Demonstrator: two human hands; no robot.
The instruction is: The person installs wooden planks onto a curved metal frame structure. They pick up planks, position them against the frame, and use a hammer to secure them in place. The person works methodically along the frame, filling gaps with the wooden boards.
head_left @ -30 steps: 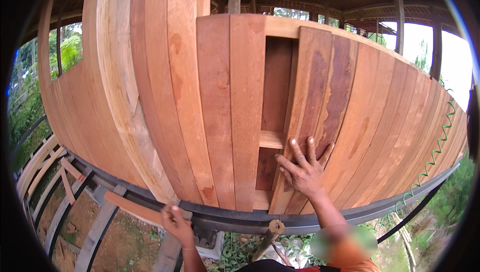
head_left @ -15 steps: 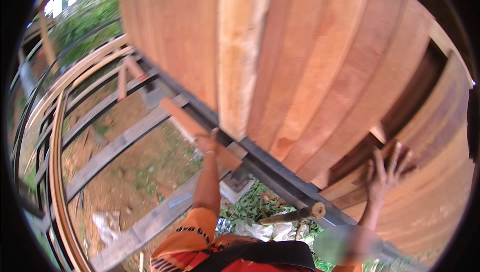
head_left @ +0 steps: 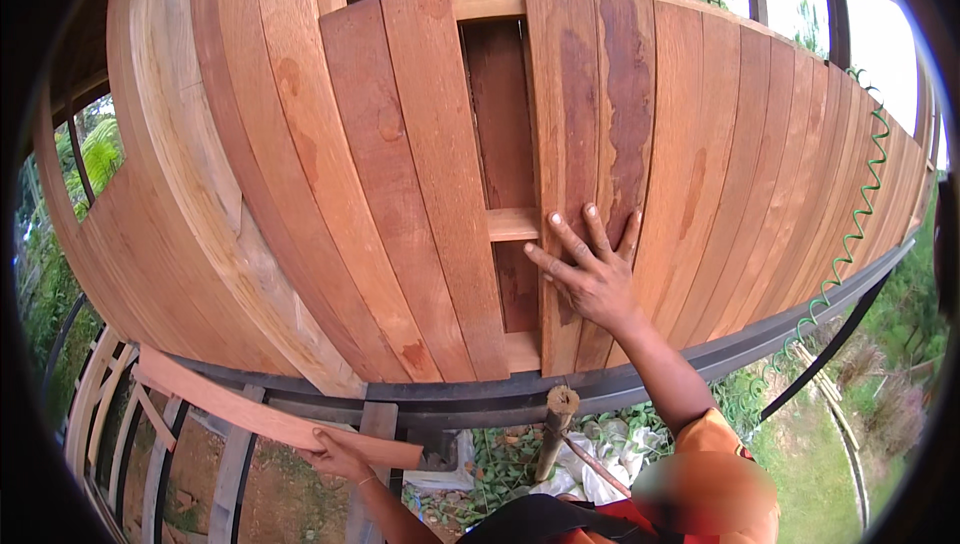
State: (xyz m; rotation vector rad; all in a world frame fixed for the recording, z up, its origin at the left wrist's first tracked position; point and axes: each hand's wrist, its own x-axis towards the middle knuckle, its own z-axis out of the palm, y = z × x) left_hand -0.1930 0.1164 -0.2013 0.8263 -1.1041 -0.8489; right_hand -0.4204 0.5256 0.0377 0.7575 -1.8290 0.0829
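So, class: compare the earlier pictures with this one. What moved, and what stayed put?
The view swung down left half a second ago and is now back on the plank wall. The right hand stayed flat on the dark-stained board beside the gap. The left hand stayed gripping the loose plank below the metal beam.

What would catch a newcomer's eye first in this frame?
The wall of reddish vertical planks fills the view, with a dark gap near its middle. The right hand is spread flat on a stained plank beside that gap. Low at left, the left hand grips a loose narrow board below the black metal beam.
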